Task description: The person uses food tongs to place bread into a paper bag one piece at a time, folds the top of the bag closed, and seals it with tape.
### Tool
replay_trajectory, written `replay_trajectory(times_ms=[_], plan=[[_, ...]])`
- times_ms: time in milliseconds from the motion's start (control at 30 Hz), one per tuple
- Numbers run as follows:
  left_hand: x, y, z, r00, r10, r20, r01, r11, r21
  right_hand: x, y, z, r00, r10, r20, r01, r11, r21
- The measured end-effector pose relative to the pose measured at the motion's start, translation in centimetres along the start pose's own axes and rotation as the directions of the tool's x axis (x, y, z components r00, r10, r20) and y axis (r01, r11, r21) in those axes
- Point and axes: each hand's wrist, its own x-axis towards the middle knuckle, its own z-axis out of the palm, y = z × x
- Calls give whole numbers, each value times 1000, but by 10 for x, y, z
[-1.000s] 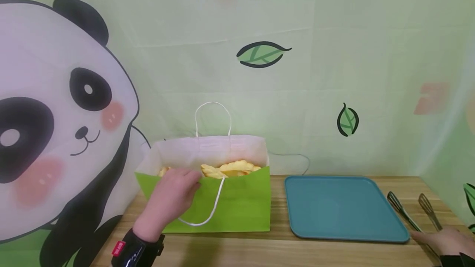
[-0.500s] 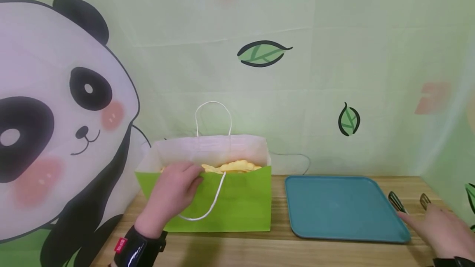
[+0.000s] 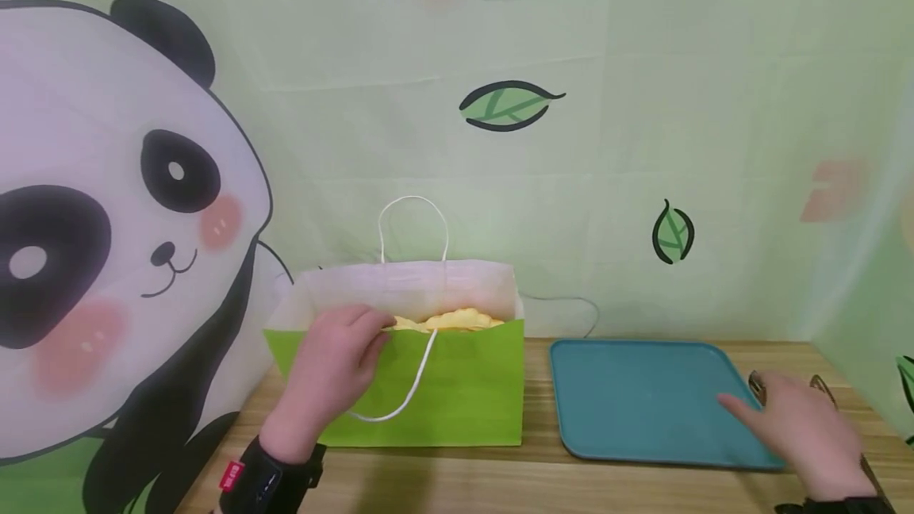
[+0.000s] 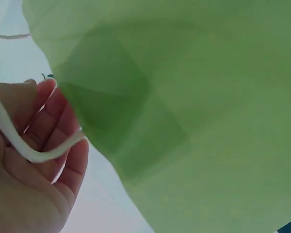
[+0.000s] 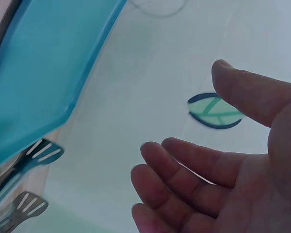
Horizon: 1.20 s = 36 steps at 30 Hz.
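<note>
My left hand [image 3: 332, 355] holds the front rim of a green paper bag [image 3: 457, 387] with a white inside. In the left wrist view its fingers curl behind the bag's edge, and the white cord handle [image 4: 36, 156] crosses in front of them. Yellow wavy pieces that look like potato chips [image 3: 464, 320] show above the rim. My right hand [image 3: 807, 427] hovers over the right edge of a blue tray [image 3: 643, 403], thumb spread and fingers loosely bent, holding nothing. It partly hides metal tongs with slotted ends [image 5: 46, 151], which lie beside the tray.
The bag and tray stand on a wood-grain table [image 3: 485, 486], with a narrow gap between them. A pale green cloth backdrop with a panda [image 3: 193, 244] and leaves rises behind. The bag's rear cord handle [image 3: 414, 198] stands upright.
My right hand has moved up and left, from near the tongs' handle end to over the tray's right edge. My left hand has stayed at the bag's rim, shifting only slightly.
</note>
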Motion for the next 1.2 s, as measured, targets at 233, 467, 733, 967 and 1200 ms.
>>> replay_trajectory(times_ms=[233,467,733,967,1200], plan=[[1,14,-1,997,-38,-74,37,999,-8,-11,-16,0,991,-103,-85,104,994,12],[3,38,1,992,-36,-123,34,999,-13,-21,-34,-4,976,-169,-137,171,985,3],[3,70,15,983,-18,-182,15,1000,-18,-34,-59,-8,960,-216,-178,224,974,26],[-3,92,36,964,73,-257,-59,996,60,-42,-79,0,936,-235,-262,256,965,50],[-13,108,54,943,144,-299,-125,989,80,-50,-92,12,914,-253,-315,289,955,69]])
